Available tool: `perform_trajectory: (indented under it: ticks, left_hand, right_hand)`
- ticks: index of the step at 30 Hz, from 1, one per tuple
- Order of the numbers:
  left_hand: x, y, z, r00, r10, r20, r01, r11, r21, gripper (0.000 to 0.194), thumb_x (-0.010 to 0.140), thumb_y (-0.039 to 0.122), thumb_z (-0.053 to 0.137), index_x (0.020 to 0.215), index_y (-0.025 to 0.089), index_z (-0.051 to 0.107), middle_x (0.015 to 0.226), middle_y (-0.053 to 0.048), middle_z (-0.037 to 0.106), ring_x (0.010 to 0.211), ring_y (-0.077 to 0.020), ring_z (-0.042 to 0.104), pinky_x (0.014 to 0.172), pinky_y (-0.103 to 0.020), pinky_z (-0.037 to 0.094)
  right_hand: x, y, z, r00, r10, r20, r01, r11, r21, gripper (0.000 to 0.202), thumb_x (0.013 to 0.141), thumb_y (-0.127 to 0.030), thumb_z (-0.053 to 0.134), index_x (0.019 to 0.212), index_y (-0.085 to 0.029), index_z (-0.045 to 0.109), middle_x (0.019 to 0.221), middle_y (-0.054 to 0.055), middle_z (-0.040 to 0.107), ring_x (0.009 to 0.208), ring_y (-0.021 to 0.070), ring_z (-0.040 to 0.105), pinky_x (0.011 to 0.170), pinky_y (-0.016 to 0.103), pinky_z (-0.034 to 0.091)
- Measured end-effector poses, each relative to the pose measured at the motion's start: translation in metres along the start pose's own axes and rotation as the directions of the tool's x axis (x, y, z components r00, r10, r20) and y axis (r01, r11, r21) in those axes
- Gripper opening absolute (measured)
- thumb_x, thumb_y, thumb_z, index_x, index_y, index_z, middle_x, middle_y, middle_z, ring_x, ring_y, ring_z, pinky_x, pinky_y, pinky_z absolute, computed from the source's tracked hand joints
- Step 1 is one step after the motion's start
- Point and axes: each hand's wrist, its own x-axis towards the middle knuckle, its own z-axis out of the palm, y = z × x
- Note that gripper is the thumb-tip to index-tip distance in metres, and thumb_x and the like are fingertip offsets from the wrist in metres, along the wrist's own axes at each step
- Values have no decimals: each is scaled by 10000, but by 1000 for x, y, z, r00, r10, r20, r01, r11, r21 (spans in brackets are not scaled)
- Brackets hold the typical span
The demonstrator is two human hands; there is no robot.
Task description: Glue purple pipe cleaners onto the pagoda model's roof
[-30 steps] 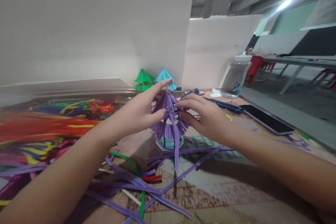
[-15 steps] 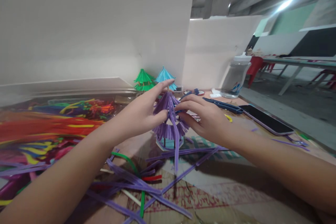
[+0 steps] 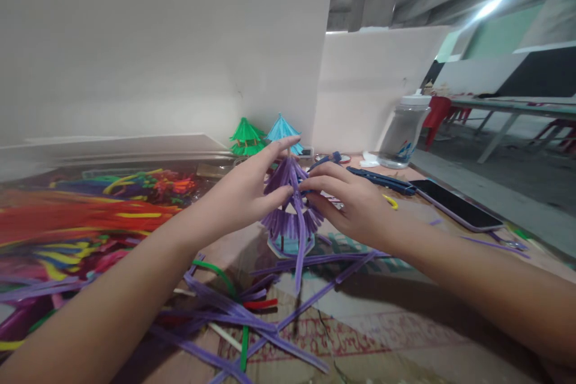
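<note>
A small purple pagoda model made of fuzzy pipe cleaners stands on a light-blue base. My left hand holds its upper roof, the index finger stretched over the peak and the thumb pressing on the front. A long purple pipe cleaner hangs down the roof's front, its lower end loose past the base. My right hand pinches at the roof's right side near this strip; its fingertips partly hide what they grip. Behind stand a green pagoda model and a blue one.
Loose purple pipe cleaners lie across the front, and bundles of coloured ones at left. To the right are a blue cutter, a phone and a water bottle. White boards stand behind.
My left thumb has slid slightly right onto the hanging pipe cleaner. The strip's loose lower end has swung a little left. My right hand has barely moved.
</note>
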Motion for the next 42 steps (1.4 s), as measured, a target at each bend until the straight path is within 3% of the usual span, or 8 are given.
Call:
perform_trajectory:
  ticks: [4,9,15,19,24,30,34,42]
  left_hand:
    - [0,1,-2,1000,3,-7,-3,1000,-5,655,921,298,593,1521,308,331,1259,-82,610,1068,-245,638,762,-329,576]
    - [1,5,-8,995,-29,98,38,995,-89,746,899,267,605,1560,275,259,1364,-110,563,1103,-245,639,873,-364,566]
    - [-1,6,-9,994,-28,109,33,999,-42,950,837,432,721,1598,288,171,1518,-142,455,1272,-305,556,1051,-446,488]
    - [-2,6,-12,994,-43,102,45,999,-16,844,902,434,645,1598,283,194,1503,-128,487,1287,-285,561,1026,-398,502]
    - [5,-2,-13,996,-40,-80,39,999,-5,418,997,338,491,1394,210,515,1158,-81,686,1035,-205,655,932,-347,512]
    - [9,-1,-13,964,-131,-232,119,991,-67,176,946,350,563,951,183,619,865,-35,683,776,-178,629,723,-313,494]
    - [7,6,-14,955,-142,-262,133,990,-50,147,940,326,565,916,191,618,818,-19,658,737,-168,608,690,-304,468]
    - [5,13,-13,962,-105,-252,114,993,21,137,948,314,555,930,198,625,858,-17,686,786,-174,620,727,-301,458]
  right_hand:
    - [2,-1,-2,1000,-19,1,19,999,-37,198,978,-172,502,1111,-160,648,1033,98,665,878,184,641,737,320,523]
    - [4,-1,-5,1000,-22,-22,20,998,-66,145,978,-178,496,1032,-150,627,1001,106,691,917,208,655,765,339,522]
    - [3,-3,-6,994,-90,-65,85,993,-79,130,974,-209,530,933,-158,641,930,95,661,847,180,602,724,309,476]
    - [7,-10,-13,990,135,50,-138,989,59,320,985,-330,524,721,-173,614,684,22,593,656,140,516,622,289,383]
    - [16,-13,-18,792,436,427,-586,738,333,362,967,-436,508,731,-189,631,570,-24,543,547,113,489,533,265,351]
    - [17,-10,-15,583,380,718,-793,457,403,376,924,-549,548,852,-193,645,538,-38,568,465,106,531,480,244,424]
    - [14,-13,-9,550,353,757,-832,311,460,429,867,-614,612,776,-197,569,538,-47,590,419,84,519,443,222,443]
    - [14,-20,2,521,435,735,-844,130,521,269,818,-429,721,813,-194,590,466,-85,542,357,61,458,378,181,382]
